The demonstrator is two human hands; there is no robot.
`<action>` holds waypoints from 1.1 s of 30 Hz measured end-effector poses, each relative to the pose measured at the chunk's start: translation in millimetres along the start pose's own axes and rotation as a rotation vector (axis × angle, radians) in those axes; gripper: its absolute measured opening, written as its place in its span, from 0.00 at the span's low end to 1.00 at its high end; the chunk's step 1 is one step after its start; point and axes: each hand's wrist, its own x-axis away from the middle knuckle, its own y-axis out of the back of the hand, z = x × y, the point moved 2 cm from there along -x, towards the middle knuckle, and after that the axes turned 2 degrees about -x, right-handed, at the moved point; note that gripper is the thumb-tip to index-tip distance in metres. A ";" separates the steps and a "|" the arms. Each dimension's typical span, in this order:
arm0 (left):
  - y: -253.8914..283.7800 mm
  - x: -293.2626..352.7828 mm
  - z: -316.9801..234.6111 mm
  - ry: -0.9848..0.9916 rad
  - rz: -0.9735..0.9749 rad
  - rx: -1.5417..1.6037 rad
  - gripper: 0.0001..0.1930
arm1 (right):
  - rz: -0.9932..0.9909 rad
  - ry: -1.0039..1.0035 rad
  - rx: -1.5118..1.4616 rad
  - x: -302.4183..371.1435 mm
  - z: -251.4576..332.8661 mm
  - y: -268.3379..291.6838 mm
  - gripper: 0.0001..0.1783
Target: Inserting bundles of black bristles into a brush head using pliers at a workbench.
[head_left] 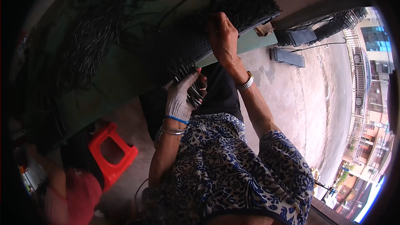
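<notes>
My left hand [179, 98], in a whitish knit glove with a blue cuff edge, is closed around a bundle of short thin black strips [195, 96]. The strips stick out on both sides of its fingers. Just beyond lies a dark perforated panel [183, 43] near the table's edge. Dense black tufts [254, 7] cover the panel's far right part. At the border of these tufts, my bare right hand [223, 37] has its fingers pressed together against the panel. What sits between those fingertips is hidden.
A big loose pile of black strips [98, 33] covers the left of the green table [112, 110]. A red plastic stool [125, 158] stands below it, beside another person in a pink-red top [79, 196]. Grey boxy pieces [288, 57] and black mesh lie at right.
</notes>
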 end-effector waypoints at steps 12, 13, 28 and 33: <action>-1.1 -0.3 -0.3 -0.031 -0.007 -0.034 0.05 | 0.177 -0.017 0.076 -1.3 -0.8 -7.0 0.06; -1.0 0.3 -1.1 -0.024 0.009 -0.035 0.05 | 0.169 0.021 0.192 -0.2 -0.2 -7.7 0.06; -4.7 -3.6 1.3 -0.021 0.046 -0.120 0.10 | 0.726 -0.496 -0.776 28.4 27.7 39.2 0.16; -9.4 0.0 -2.8 -0.059 0.078 -0.086 0.08 | 0.718 -0.648 -0.760 32.0 31.4 42.4 0.15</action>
